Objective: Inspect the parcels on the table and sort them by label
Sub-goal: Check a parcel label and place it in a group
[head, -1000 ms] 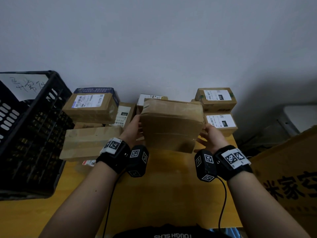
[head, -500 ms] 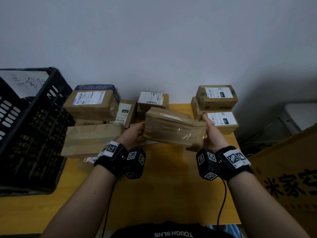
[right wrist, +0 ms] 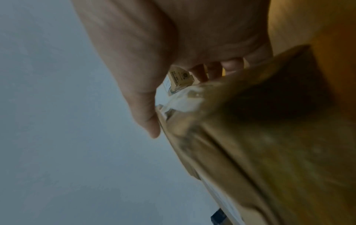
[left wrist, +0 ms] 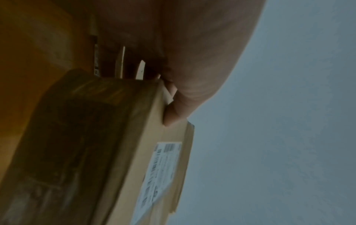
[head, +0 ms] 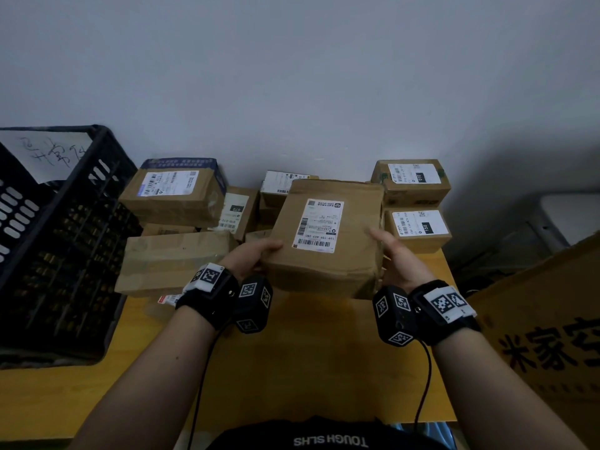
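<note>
I hold a flat brown cardboard parcel (head: 328,235) above the yellow table (head: 292,368), its white shipping label (head: 318,225) facing up at me. My left hand (head: 256,254) grips its left edge, thumb on top. My right hand (head: 396,258) grips its right edge, thumb on top and fingers underneath. The left wrist view shows the parcel (left wrist: 119,152) and its label (left wrist: 159,175) below my thumb. In the right wrist view the parcel's taped edge (right wrist: 240,137) lies against my fingers (right wrist: 212,71).
Several labelled parcels stand along the wall: a large one (head: 172,193) at left, a long unlabelled-side box (head: 175,261) in front of it, two stacked ones (head: 415,203) at right. A black crate (head: 55,241) stands at left, a yellow carton (head: 552,319) at right.
I have turned the parcel over between both hands: a second ago its plain side faced me, then its edge, and now the labelled face is up.
</note>
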